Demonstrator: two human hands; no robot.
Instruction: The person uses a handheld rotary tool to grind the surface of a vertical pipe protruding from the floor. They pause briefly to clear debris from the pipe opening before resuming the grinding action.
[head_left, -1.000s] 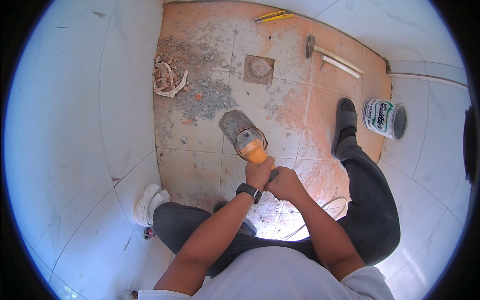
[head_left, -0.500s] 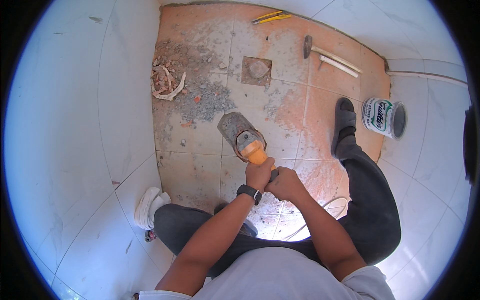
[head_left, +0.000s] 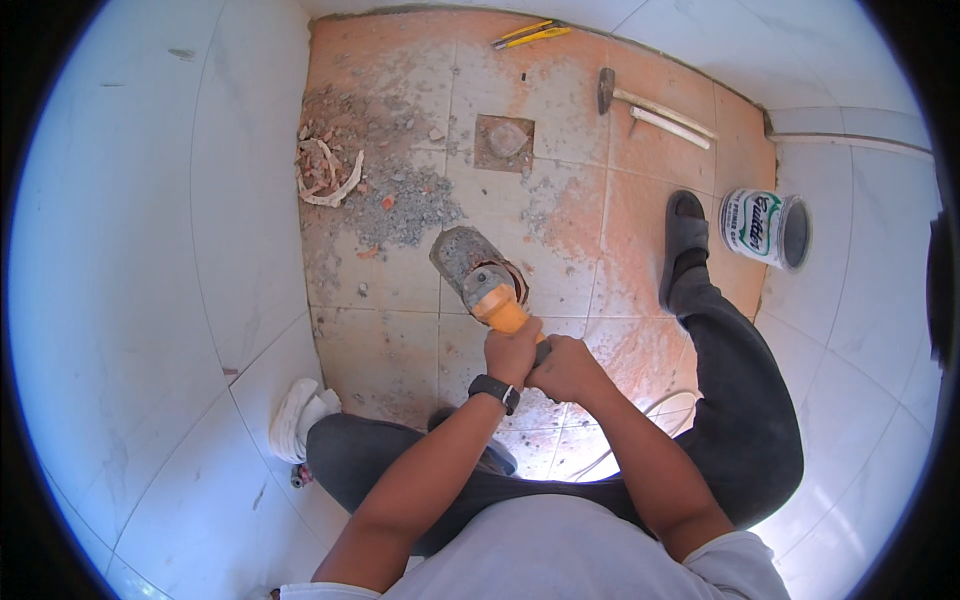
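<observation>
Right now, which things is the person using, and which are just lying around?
In use:
angle grinder, gripped by left hand and right hand
tiled floor under its disc

Lying about:
hammer
yellow tool
paint can
rubble

An orange-bodied angle grinder (head_left: 487, 290) with dusty grey guard tilts onto the floor tile.

Rubble (head_left: 400, 195) left, perhaps clearer right
</observation>
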